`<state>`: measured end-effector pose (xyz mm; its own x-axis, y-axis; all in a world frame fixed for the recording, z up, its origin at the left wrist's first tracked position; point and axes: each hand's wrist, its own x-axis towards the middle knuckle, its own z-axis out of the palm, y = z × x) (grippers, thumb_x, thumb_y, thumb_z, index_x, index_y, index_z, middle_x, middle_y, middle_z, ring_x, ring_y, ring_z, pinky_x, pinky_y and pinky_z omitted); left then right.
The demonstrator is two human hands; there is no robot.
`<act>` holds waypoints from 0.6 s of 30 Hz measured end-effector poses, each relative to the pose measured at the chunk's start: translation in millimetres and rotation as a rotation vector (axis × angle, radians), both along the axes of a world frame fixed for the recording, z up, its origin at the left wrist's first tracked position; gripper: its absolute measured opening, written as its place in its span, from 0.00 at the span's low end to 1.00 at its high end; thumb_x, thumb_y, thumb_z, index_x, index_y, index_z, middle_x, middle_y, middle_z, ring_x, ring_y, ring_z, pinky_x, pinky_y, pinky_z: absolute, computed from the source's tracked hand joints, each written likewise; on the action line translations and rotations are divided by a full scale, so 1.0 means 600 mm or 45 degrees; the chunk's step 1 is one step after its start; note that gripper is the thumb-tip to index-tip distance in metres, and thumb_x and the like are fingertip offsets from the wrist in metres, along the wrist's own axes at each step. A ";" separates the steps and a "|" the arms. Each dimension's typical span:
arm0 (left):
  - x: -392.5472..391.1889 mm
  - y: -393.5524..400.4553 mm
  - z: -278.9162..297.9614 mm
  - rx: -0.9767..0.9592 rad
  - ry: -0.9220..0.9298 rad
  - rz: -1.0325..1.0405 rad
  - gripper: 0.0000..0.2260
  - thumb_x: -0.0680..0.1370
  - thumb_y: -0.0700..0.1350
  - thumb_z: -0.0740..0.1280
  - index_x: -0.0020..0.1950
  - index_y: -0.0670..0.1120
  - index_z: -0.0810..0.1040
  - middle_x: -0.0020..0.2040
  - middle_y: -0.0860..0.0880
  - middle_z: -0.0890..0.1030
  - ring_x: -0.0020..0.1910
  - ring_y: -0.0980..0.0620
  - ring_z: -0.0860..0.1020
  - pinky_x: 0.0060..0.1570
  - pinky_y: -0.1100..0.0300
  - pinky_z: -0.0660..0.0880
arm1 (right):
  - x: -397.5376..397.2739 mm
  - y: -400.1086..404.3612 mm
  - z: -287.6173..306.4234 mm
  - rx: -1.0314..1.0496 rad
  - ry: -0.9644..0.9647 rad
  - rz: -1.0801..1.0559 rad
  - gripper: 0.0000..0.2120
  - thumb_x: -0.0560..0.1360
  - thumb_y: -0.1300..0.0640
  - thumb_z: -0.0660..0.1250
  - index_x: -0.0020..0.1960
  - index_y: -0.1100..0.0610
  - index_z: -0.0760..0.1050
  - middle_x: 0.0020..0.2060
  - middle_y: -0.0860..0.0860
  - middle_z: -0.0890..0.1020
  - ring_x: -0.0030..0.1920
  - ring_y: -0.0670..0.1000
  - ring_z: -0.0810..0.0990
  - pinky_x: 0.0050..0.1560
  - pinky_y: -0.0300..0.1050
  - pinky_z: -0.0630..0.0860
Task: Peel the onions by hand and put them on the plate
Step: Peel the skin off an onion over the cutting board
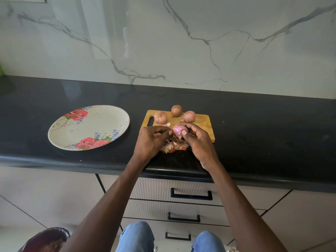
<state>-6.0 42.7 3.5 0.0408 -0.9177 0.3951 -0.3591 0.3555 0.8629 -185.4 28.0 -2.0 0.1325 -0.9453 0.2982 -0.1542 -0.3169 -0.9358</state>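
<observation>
While right hand grips onion, left hand pinches skin (over board).

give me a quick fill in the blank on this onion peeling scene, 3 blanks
1. The right hand holds a partly peeled ____.
2. ____ unpeeled onions sit on the cutting board.
3. The flowered plate lies to the ____ of the board.

Missing words: onion; three; left

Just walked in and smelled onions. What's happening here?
A person is peeling onions by hand. The right hand grips a part-peeled onion over the cutting board while the left hand pinches at its skin. Three unpeeled onions wait on the board. Nothing is on the plate yet.
</observation>
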 end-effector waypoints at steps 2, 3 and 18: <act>0.000 0.000 0.000 -0.002 -0.009 0.009 0.05 0.80 0.43 0.70 0.52 0.46 0.86 0.46 0.54 0.85 0.44 0.59 0.83 0.43 0.68 0.77 | 0.001 0.000 0.000 0.011 -0.016 0.007 0.09 0.82 0.57 0.66 0.61 0.51 0.79 0.58 0.50 0.83 0.59 0.48 0.81 0.59 0.49 0.81; 0.000 0.001 0.000 -0.007 -0.019 0.009 0.05 0.80 0.43 0.70 0.52 0.46 0.86 0.46 0.54 0.85 0.44 0.59 0.83 0.43 0.68 0.77 | 0.001 0.000 0.000 0.014 -0.024 0.011 0.09 0.82 0.57 0.66 0.60 0.51 0.79 0.58 0.50 0.83 0.59 0.48 0.81 0.59 0.49 0.81; -0.001 0.005 0.002 -0.033 -0.018 0.010 0.05 0.79 0.42 0.71 0.51 0.47 0.86 0.44 0.54 0.86 0.43 0.56 0.84 0.43 0.59 0.80 | -0.001 -0.004 -0.008 0.022 -0.043 0.013 0.07 0.82 0.55 0.66 0.57 0.47 0.80 0.55 0.50 0.84 0.58 0.52 0.83 0.60 0.61 0.80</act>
